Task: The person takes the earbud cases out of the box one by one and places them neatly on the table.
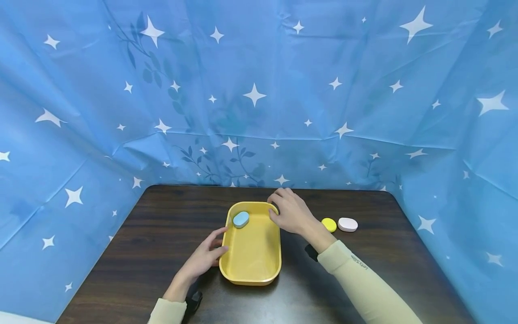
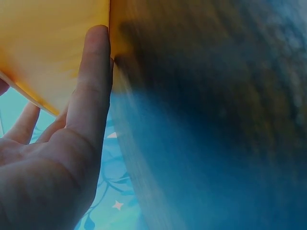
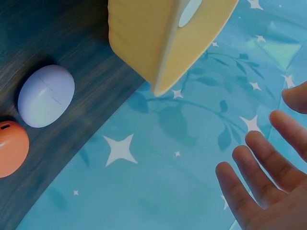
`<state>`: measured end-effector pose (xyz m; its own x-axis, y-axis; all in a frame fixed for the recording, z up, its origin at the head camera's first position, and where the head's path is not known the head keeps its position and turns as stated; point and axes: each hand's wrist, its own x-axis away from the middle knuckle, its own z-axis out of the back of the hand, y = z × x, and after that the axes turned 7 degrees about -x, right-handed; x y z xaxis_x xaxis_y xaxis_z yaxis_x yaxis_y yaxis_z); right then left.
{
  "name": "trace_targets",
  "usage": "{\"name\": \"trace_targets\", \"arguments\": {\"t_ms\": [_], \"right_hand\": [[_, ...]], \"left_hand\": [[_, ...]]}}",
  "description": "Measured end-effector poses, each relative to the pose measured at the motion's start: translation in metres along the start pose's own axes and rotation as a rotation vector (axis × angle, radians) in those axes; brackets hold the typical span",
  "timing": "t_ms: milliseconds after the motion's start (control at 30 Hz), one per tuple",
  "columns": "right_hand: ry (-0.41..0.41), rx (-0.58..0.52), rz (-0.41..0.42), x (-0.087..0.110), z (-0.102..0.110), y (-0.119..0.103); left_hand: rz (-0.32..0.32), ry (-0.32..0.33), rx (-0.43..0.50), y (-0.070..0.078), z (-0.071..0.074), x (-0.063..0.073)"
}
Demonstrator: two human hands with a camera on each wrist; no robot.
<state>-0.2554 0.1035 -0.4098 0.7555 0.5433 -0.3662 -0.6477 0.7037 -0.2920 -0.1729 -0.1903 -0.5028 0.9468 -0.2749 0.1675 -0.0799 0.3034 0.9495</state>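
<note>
A yellow rectangular tray [image 1: 250, 265] stands on the dark table, with a light blue oval piece [image 1: 241, 219] inside at its far left corner. My left hand [image 1: 204, 256] holds the tray's left side, thumb at the rim and fingers against the outer wall. In the left wrist view, the left index finger [image 2: 88, 86] lies straight along the tray wall [image 2: 43, 38]. At the far right corner is my right hand [image 1: 290, 211]. The right wrist view shows that hand [image 3: 268, 187] apart from the tray [image 3: 139, 38], its fingers loosely bent and holding nothing.
Right of the tray, a round yellow piece [image 1: 329, 225] and a whitish oval piece [image 1: 348, 224] lie on the dark wooden table [image 1: 170, 216]. A blue curtain with white stars [image 1: 259, 117] hangs behind and along both sides of the table.
</note>
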Motion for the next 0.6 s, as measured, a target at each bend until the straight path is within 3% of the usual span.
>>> {"name": "trace_targets", "arguments": {"t_ms": [600], "right_hand": [[-0.082, 0.005, 0.043, -0.02, -0.015, -0.012]], "left_hand": [[0.02, 0.015, -0.017, 0.002, -0.001, -0.001]]}}
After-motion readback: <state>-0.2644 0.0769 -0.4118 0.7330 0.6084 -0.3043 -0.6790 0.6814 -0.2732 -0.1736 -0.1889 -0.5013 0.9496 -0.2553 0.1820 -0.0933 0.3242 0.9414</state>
